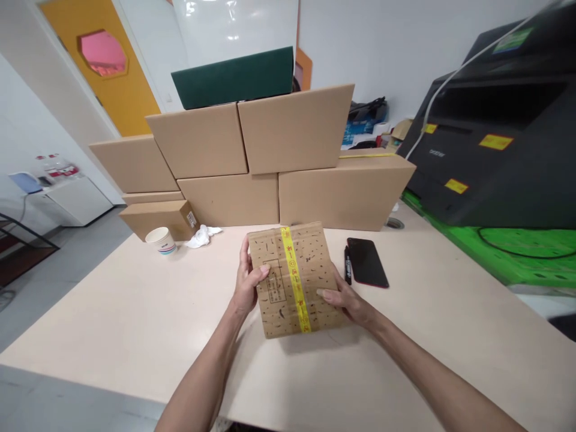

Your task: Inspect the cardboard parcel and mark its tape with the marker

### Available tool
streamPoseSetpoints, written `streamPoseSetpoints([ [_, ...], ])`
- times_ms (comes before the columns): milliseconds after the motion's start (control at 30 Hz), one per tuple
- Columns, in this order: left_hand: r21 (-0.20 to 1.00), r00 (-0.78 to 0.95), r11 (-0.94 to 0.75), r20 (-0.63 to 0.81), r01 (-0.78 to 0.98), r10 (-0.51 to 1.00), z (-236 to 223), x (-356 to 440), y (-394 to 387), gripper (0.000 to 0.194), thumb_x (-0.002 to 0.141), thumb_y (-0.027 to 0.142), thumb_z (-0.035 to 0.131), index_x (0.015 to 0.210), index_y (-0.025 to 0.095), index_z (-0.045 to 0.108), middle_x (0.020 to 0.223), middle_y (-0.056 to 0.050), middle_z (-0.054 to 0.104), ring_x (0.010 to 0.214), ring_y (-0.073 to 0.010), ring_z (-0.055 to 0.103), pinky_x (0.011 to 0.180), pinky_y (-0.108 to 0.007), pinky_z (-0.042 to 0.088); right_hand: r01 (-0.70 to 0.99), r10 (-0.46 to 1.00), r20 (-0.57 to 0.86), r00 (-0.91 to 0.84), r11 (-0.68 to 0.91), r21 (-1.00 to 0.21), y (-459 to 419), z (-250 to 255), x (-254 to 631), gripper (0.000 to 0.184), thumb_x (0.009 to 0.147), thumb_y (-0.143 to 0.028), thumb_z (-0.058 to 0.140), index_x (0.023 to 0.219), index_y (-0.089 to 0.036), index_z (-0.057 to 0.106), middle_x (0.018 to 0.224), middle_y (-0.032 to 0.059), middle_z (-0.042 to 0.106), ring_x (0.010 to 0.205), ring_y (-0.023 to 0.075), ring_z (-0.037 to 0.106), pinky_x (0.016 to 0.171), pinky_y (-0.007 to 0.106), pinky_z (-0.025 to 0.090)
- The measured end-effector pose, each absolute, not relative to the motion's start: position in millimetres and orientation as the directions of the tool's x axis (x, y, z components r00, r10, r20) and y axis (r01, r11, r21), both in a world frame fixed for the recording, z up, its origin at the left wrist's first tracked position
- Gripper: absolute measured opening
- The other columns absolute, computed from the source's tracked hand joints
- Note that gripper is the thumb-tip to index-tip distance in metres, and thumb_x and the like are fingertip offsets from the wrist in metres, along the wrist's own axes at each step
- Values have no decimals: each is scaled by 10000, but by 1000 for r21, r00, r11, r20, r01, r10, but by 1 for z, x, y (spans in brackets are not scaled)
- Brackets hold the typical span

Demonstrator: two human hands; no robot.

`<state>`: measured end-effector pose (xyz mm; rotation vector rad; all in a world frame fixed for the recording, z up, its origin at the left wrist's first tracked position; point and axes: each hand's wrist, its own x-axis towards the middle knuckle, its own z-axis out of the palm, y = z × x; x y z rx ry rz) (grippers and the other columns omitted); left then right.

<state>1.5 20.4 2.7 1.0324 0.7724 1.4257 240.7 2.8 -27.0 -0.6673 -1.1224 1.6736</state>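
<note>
Between my two hands is a small brown cardboard box [265, 312], tilted above the table, with dark specks, a printed panel and a strip of yellow tape [294, 276] running down its face. My left hand [247, 279] grips its left side, thumb on the front and fingers around the edge. On the right side, my right hand [348, 300] holds it with the thumb pressed on the face; its other fingers are mostly hidden behind. Just right of the box lie a black marker [347, 266] and a dark phone [368, 263].
Stacked cardboard boxes [229, 201] line the table's back edge, topped by a dark green box [234, 78]. A paper cup [161, 240] and crumpled tissue [202, 236] stand at the back left. A large black machine [490, 138] on a green base [517, 252] is at right.
</note>
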Motion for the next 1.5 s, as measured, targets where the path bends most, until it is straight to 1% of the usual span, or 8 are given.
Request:
streamPoseSetpoints([
  [167,934,98,-93,135,-346,986,6,-11,24,1169,686,435,853,1632,334,174,1529,-110,533,1371,-352,548,1124,-493,454,-396,907,73,-415,-108,-912,5,-25,248,902,703,-307,857,1519,-299,474,1328,99,719,1262,338,662,1085,571,493],
  [333,931,11,-172,185,-321,983,12,-18,25,749,683,411,838,1350,282,523,1123,-50,692,978,-250,679,832,-364,552,-367,877,19,-481,-181,-913,3,-26,248,870,702,-374,855,1496,-281,512,1275,114,744,1233,360,678,1039,574,520],
  [633,891,-48,-116,105,-439,993,15,-8,25,463,656,422,809,1007,220,586,879,9,640,777,-175,614,693,-278,497,-363,973,193,-127,136,-922,27,-7,232,828,689,-546,835,1444,-342,562,1603,41,495,1504,314,408,1191,494,368],
  [767,897,-4,-23,23,-441,1000,16,2,16,399,746,483,743,986,195,609,898,-12,649,837,-193,633,753,-292,507,-233,964,251,-88,225,-946,35,18,217,481,750,-590,762,1111,-271,749,1121,51,735,1039,285,658,928,408,523],
  [967,831,23,147,-160,-537,987,7,10,17,361,721,441,786,922,188,628,851,-7,676,863,-203,680,814,-308,529,-178,967,236,94,250,-952,39,10,202,354,843,-569,697,691,-251,659,717,11,618,772,217,585,788,343,526],
  [1133,703,213,402,-345,-587,914,4,-3,29,424,744,509,735,967,151,691,859,-87,754,882,-299,733,823,-399,577,-167,968,242,63,249,-954,42,-5,202,437,854,-659,660,1009,-258,736,1124,64,749,1180,286,631,1059,403,481],
  [1267,635,340,439,-280,-636,898,5,-17,33,494,834,504,646,1150,129,702,1017,-119,794,1001,-333,746,947,-445,567,-105,917,362,-169,348,-932,42,-6,210,621,945,-629,573,1463,-286,546,1594,56,512,1499,267,420,1241,425,330],
  [1500,555,531,521,-161,-649,832,-6,-11,20,731,932,706,499,1433,181,583,1270,-118,750,1220,-360,684,1118,-509,473,-90,945,325,-41,321,-943,42,-17,210,639,933,-629,576,1455,-262,566,1566,85,545,1486,300,450,1250,466,333],
])
